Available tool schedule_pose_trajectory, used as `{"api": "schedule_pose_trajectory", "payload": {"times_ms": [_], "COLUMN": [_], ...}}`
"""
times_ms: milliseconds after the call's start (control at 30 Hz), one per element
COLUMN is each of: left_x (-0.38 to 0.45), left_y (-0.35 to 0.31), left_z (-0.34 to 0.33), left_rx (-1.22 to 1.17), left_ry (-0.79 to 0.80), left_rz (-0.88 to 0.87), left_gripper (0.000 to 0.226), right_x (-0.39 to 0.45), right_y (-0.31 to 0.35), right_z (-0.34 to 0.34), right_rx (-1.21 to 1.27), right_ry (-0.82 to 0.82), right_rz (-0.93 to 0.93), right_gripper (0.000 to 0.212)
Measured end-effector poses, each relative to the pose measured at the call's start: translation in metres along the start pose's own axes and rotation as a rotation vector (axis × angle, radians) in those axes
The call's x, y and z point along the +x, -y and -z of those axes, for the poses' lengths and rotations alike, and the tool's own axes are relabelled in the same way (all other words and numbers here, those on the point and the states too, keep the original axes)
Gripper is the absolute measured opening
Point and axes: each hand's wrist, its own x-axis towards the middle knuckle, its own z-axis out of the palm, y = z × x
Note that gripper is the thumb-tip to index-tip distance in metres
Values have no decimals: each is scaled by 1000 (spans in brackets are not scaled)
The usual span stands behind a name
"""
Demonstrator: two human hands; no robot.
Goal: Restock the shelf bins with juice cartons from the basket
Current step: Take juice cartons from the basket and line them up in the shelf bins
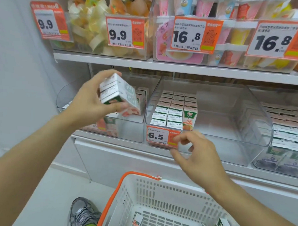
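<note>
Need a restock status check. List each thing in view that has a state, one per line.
left hand: grips a pack of cartons, tilted, in front of the left bin
right hand: holds nothing, fingers loosely curled by the 6.5 price tag
middle bin: part filled, cartons in its left part, the rest bare
basket: nearly empty, a few cartons lying on the bottom

A single wide-angle view from the person's head looks forward and down, close to a shop shelf (164,66) that fills the upper half of the frame. Both forearms reach in from the lower corners. The white basket (166,196) sits at the bottom centre, directly beneath the camera, with the floor at lower left. Straight lines bow toward the frame's edges.
</note>
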Motion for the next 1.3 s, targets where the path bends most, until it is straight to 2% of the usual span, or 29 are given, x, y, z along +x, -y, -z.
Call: {"api": "schedule_pose_trajectory", "payload": {"times_ms": [67,167,267,367,467,567,667,800,933,1100,1233,1300], "left_x": [25,60,87,108,121,123,121,118,119,117,112,100], "left_y": [16,50,81,102,116,120,122,117,113,113,108,100], "left_z": [-3,-16,-36,-53,-61,-64,-61,-59,-56,-64,-57,-50], "left_rx": [75,288,442,471,634,973,1136,1198,1150,1305,1211,1057], "left_ry": [-36,54,198,316,445,469,463,424,413,425,447,310], "left_rz": [16,113,167,158,158,64,79,65,60,86,167,160], "left_gripper": [74,84,89,93,96,92,86,84,79,81,88,78], "right_x": [11,25,32,34,36,36,35,34,34,34,34,34], "right_y": [-12,-30,-40,-48,-51,-52,-52,-50,-49,-50,-50,-51], "right_z": [3,6,2,0,0,-1,-1,2,2,3,5,6], "right_rx": [-185,-383,-320,-257,-210,-212,-218,-214,-197,-203,-181,-180], "right_ry": [-97,-100,-102,-127,-130,-122,-114,-96,-79,-62,-66,-62], "right_rz": [110,109,107,122,131,129,116,91,72,66,86,91], "right_gripper": [26,26,25,28,29,29,29,27,26,25,22,22]}}
